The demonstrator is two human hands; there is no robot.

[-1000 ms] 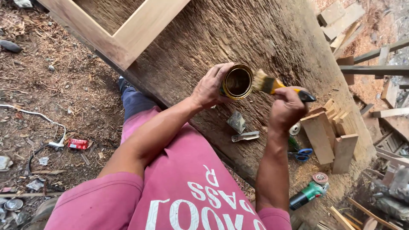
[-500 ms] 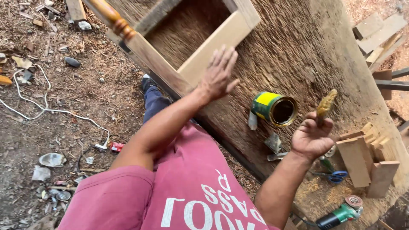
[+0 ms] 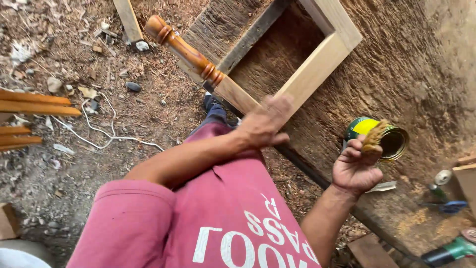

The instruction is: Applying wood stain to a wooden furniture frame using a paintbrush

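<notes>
My left hand [image 3: 265, 124] rests on the pale wooden frame [image 3: 317, 64], gripping its near rail where the turned, varnished leg [image 3: 186, 52] joins it. My right hand [image 3: 356, 166] holds a paintbrush [image 3: 374, 136] with its bristles pointing up, just in front of an open green-and-yellow tin [image 3: 379, 136]. The tin lies on its side on the rough board table [image 3: 421, 74], mouth facing right. My red shirt fills the lower middle of the view.
A green power tool [image 3: 448, 250] lies at the lower right, near a small round lid [image 3: 443, 177] and wooden blocks [image 3: 466, 178]. On the dirt ground to the left are a white cable [image 3: 106, 134], orange-stained sticks [image 3: 29, 104], stones and scraps.
The tin left my left hand and lies on the table. My left hand reached over and took hold of the frame's rail. The view swung left, bringing the turned leg into sight.
</notes>
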